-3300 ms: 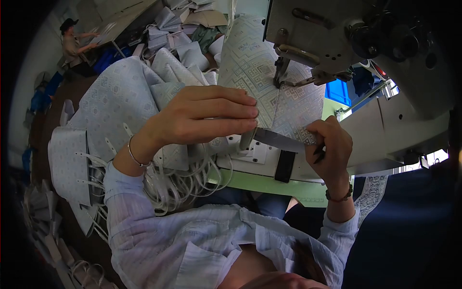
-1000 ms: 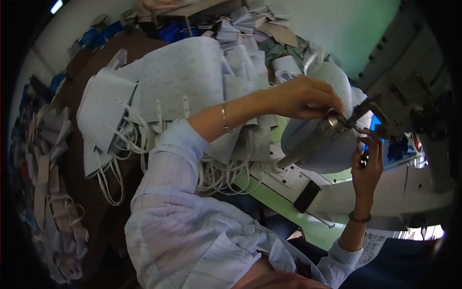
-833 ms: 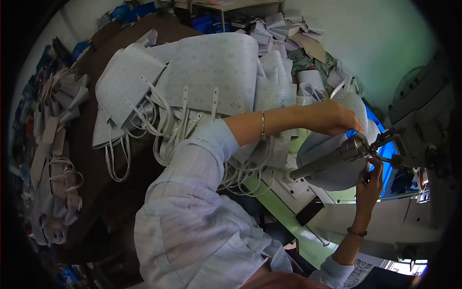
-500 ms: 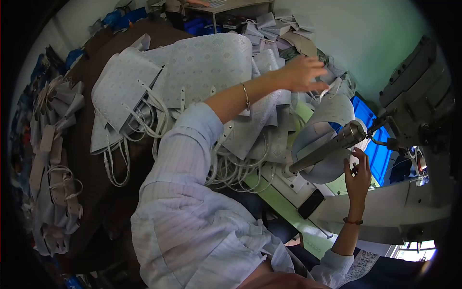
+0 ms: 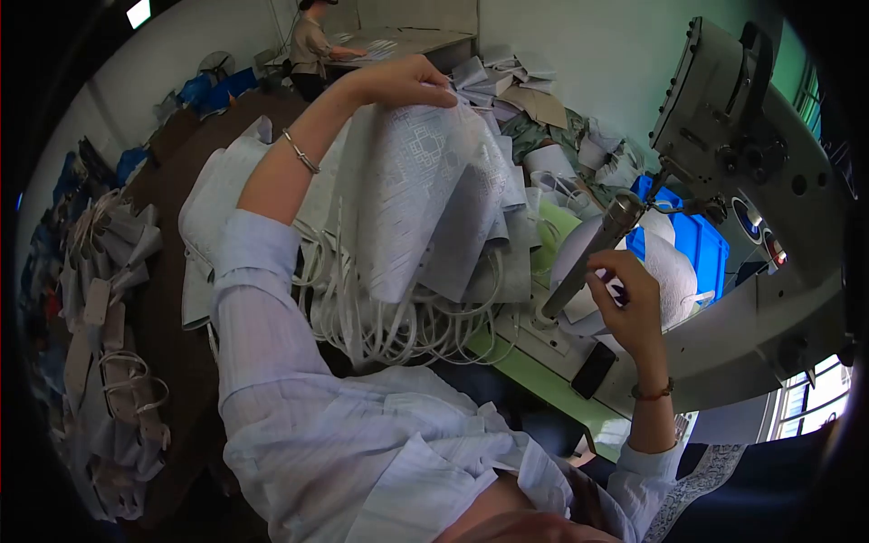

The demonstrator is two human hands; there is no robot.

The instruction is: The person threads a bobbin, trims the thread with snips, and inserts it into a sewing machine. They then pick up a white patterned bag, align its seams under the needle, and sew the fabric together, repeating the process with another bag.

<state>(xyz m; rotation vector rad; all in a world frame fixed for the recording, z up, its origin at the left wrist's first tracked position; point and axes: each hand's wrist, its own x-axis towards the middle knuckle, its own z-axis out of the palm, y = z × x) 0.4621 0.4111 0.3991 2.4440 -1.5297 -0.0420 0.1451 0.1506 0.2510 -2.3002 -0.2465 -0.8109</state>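
Observation:
At the top of the pile, my left hand [image 5: 407,83] is closed on the upper edge of a silvery patterned bag panel [image 5: 407,181], which hangs down from it. White cord handles [image 5: 398,330] dangle in a bunch below the panels. My right hand [image 5: 629,294] is beside the slanted metal arm [image 5: 593,253] of a sewing machine [image 5: 724,145], its fingers curled round something small and dark that I cannot make out. A rounded whitish bag piece [image 5: 674,271] lies beyond the metal arm, partly hidden by it and my right hand.
A blue crate [image 5: 701,235] stands behind the machine. A black phone [image 5: 594,369] lies near its base. More bag pieces [image 5: 100,362] are heaped at the left. At the back, a person [image 5: 310,50] stands by a table [image 5: 416,41].
My left hand has gone from over the machine leftward to the pile and gripped a panel, lifting it. My right hand has shifted left. The view has turned somewhat.

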